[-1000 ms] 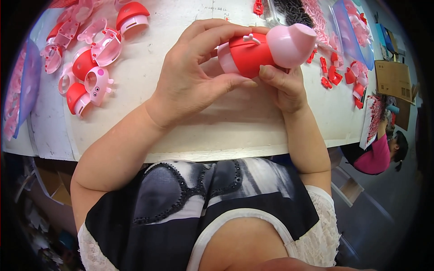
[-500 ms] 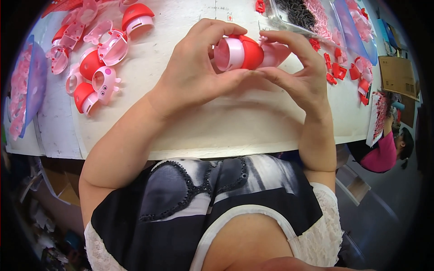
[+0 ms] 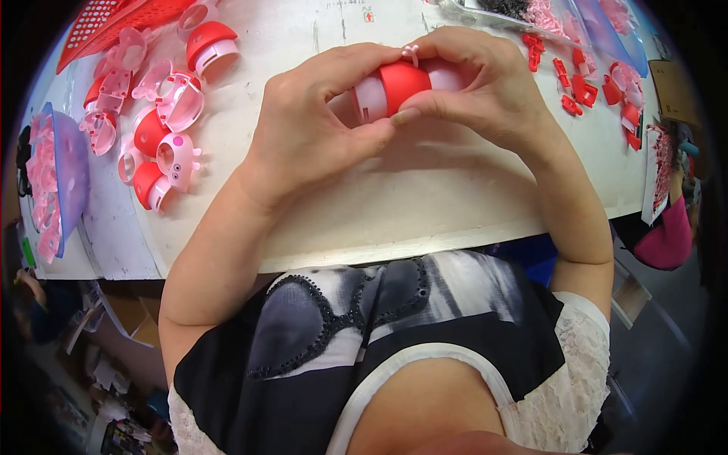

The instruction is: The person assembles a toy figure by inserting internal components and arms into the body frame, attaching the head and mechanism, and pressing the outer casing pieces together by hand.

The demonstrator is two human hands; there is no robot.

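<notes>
So, quick look at the feed: both hands are clamped on the same little toy figure, red body with a pale pink end, held above the white table near its far middle; the left hand is curled around the pink-white end, thumb pressed under it, and the right hand is closed over the other end, so most of that side is hidden from me.

What's changed: a second ago the big pink head stuck out to the right in plain sight, with the right hand only propping it from below; now that hand has come over the top and the head is buried in the palm; the toy also sits more level and nearer the middle. My guess is the two halves are being squeezed together, though I can't see the joint itself; a small pink loop pokes up between the thumbs.

Off to the left lies a heap of loose shells in red and pink, with a blue tray of pink bits beside it; small red parts are scattered far right; none of that has budged.
</notes>
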